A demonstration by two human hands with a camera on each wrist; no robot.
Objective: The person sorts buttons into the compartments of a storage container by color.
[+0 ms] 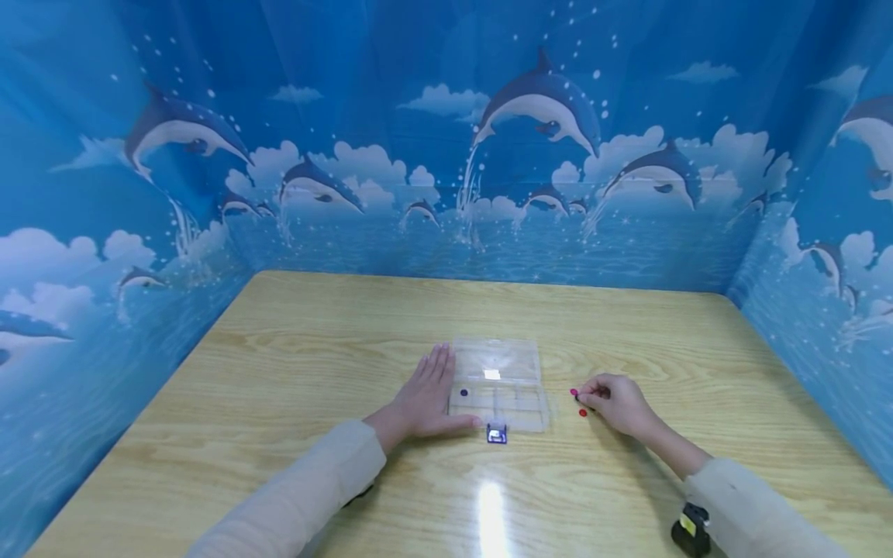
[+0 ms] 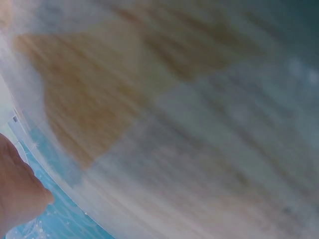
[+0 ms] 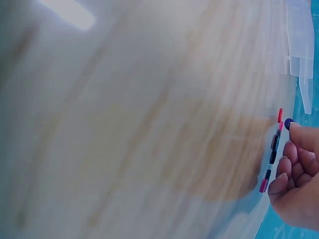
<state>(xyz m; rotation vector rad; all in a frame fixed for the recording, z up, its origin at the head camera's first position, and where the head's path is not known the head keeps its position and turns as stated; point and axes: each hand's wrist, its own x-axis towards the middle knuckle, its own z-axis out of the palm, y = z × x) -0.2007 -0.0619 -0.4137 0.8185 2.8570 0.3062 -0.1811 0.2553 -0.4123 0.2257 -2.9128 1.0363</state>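
Note:
A clear plastic compartment box (image 1: 522, 422) lies on the table with its lid (image 1: 497, 353) folded back. One dark button (image 1: 463, 393) sits in its left compartment. My left hand (image 1: 427, 399) lies along the box's left side, fingers straight and thumb at the front edge. To the right of the box, my right hand (image 1: 619, 404) pinches a dark blue button (image 3: 288, 123) between thumb and fingertips. Beside those fingertips are a pink button (image 1: 574, 391) and a red button (image 1: 582, 413). More dark and pink buttons (image 3: 273, 155) lie near the hand in the right wrist view.
A small square piece with blue edges (image 1: 497, 434) is at the box's front edge. The wooden table (image 1: 335, 325) meets a blue dolphin-print curtain (image 1: 391, 232) at the back and sides. A black device with a yellow label (image 1: 689, 528) is by the right sleeve.

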